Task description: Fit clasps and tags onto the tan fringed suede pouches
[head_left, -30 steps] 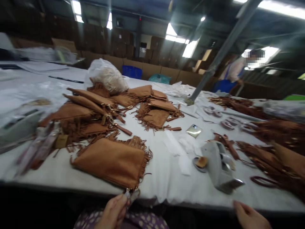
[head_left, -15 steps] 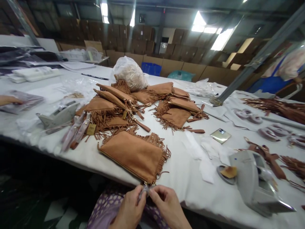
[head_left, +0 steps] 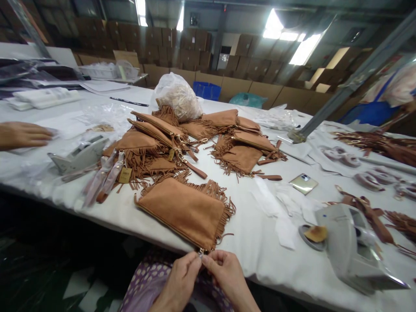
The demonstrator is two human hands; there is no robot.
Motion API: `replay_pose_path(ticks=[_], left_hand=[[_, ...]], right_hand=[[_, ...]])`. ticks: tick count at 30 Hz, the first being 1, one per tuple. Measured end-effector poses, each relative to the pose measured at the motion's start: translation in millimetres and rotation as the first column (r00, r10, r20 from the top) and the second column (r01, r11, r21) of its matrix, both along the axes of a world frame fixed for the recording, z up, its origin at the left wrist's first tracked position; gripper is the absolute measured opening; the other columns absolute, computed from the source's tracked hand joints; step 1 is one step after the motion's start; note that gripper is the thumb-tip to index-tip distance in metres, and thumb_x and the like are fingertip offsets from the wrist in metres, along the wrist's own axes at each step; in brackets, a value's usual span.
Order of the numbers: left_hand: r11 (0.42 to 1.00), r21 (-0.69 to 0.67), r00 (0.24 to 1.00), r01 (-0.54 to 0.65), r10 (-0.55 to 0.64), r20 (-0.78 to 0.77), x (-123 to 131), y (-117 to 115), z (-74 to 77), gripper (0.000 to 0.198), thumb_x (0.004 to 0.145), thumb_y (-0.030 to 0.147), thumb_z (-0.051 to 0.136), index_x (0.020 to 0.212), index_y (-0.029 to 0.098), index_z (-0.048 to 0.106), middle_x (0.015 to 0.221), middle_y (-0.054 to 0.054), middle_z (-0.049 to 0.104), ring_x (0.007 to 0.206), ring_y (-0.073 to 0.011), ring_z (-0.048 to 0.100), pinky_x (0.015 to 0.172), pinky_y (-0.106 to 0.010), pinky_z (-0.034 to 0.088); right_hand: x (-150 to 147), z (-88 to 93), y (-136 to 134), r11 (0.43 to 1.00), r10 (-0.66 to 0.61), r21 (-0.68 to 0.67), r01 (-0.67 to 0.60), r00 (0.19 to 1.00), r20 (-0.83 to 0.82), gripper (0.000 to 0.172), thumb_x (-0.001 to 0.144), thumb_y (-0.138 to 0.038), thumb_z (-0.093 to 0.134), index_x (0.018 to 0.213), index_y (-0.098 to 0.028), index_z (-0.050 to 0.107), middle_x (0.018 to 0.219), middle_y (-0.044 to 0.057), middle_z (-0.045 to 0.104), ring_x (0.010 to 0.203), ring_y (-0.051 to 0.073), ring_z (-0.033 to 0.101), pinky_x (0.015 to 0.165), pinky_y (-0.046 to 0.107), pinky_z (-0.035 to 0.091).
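A tan suede pouch (head_left: 185, 210) with fringe lies at the table's front edge, its zipper side toward me. At its near right corner hangs a small metal fitting (head_left: 201, 251); whether it is a zipper pull or a clasp I cannot tell. My left hand (head_left: 180, 277) pinches at this fitting with thumb and forefinger. Against it, tip to tip, my right hand (head_left: 225, 273) is closed in a pinch too. The fingertips hide most of what is between them. Behind the pouch lie more fringed pouches (head_left: 243, 159) with wrist straps, and a gold tag (head_left: 125, 175).
Plastic-wrapped straps (head_left: 105, 177) and a tape dispenser (head_left: 78, 154) lie to the left, another tape dispenser (head_left: 347, 242) to the right. A phone (head_left: 303, 183) rests near white scraps (head_left: 282, 212). Another person's hand (head_left: 24, 135) reaches in at left. A metal post (head_left: 331, 104) rises at right.
A bit of clear wrapping seen between my fingertips before is now hardly visible, and my fingertips are closer together. The other person's hand at left has moved further in.
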State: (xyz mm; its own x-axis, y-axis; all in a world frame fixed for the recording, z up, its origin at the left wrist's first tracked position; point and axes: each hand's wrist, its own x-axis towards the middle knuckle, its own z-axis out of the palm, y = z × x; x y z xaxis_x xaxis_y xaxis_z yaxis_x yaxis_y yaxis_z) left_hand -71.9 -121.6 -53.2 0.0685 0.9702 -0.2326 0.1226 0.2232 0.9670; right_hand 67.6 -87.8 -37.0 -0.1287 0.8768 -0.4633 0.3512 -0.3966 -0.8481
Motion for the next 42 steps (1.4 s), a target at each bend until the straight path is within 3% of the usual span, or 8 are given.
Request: replay_pose_path(ticks=[5,9,16,21,27,34,38,42], left_hand=[[0.89,-0.456,0.923,-0.024,0.195,0.332,8,5,-14.1,0.056,0.069,0.075,0.045,0.065,0.019,0.05,0.038,0.012,0.023,0.031,-0.0051,0.012,0.035,-0.021,0.01],[0.878,-0.479,0.892,-0.024,0.235,0.387,8,4,-14.0,0.057,0.064,0.077,0.05,0.064,0.019,0.049,0.036,0.013,0.021,0.031,-0.004,0.008,0.034,-0.02,0.005],[0.985,-0.149,0.982,-0.089,0.112,0.152,3,9,-7.7,0.053,0.077,0.067,0.046,0.057,0.018,0.041,0.05,0.007,0.027,0.048,-0.0078,0.022,0.046,-0.023,0.017],[0.994,-0.104,0.997,-0.038,0.045,0.067,0,8,1.3,0.057,0.077,0.072,0.041,0.055,0.019,0.036,0.051,0.006,0.029,0.049,-0.0083,0.023,0.046,-0.024,0.016],[0.777,-0.628,0.874,0.041,0.276,0.4,1,5,26.5,0.053,0.082,0.067,0.039,0.059,0.02,0.042,0.037,0.012,0.021,0.033,-0.0038,0.006,0.035,-0.02,0.003],[0.629,-0.762,0.649,0.155,0.516,0.559,-8,20,52.0,0.054,0.098,0.038,0.017,0.058,0.014,0.043,0.04,0.011,0.023,0.029,-0.0001,0.007,0.032,-0.013,0.0],[0.608,-0.751,0.6,0.258,0.508,0.617,-22,21,36.4,0.052,0.099,0.034,0.017,0.059,0.013,0.045,0.042,0.011,0.024,0.028,0.0005,0.008,0.031,-0.011,0.003],[0.704,-0.656,0.706,0.273,0.317,0.633,-35,10,16.6,0.047,0.094,0.045,0.036,0.073,0.01,0.059,0.048,0.003,0.045,0.03,-0.0019,0.03,0.032,-0.011,0.019]], right_hand=[[-2,-6.4,-2,0.999,0.02,0.026,-0.019,0.999,-0.032,0.033,0.075,-0.046,0.061,0.061,-0.016,0.058,0.051,0.0,0.06,0.037,0.008,0.045,0.038,0.019,0.031],[8,-12.5,-6,0.955,0.093,0.267,-0.128,0.986,0.139,0.028,0.081,-0.038,0.059,0.063,-0.017,0.063,0.05,-0.001,0.061,0.042,0.011,0.053,0.044,0.021,0.04],[25,-7.2,-2,0.272,0.126,0.839,-0.472,0.882,0.455,0.044,0.088,-0.015,0.051,0.132,-0.016,0.046,0.1,0.009,0.07,0.089,0.021,0.064,0.076,0.032,0.05],[13,4.3,14,0.08,0.24,0.78,-0.62,0.772,0.589,0.052,0.092,-0.012,0.041,0.142,-0.014,0.028,0.1,0.01,0.069,0.095,0.022,0.061,0.076,0.037,0.047],[5,8.9,20,0.041,0.269,0.764,-0.644,0.744,0.612,0.052,0.09,-0.013,0.046,0.14,-0.015,0.032,0.094,0.008,0.067,0.09,0.02,0.058,0.077,0.036,0.044],[-15,-12.7,20,0.057,0.117,0.813,-0.579,0.813,0.571,0.045,0.089,-0.012,0.043,0.134,-0.015,0.043,0.082,0.007,0.06,0.073,0.019,0.051,0.064,0.034,0.044],[-15,-9.7,18,0.198,0.229,0.773,-0.602,0.796,0.561,0.052,0.085,-0.01,0.045,0.136,-0.016,0.042,0.084,0.007,0.06,0.075,0.019,0.054,0.065,0.033,0.048],[19,16.7,35,0.487,0.388,0.697,-0.527,0.845,0.368,0.065,0.082,-0.017,0.05,0.143,-0.024,0.028,0.11,0.007,0.062,0.097,0.019,0.059,0.082,0.033,0.051]])
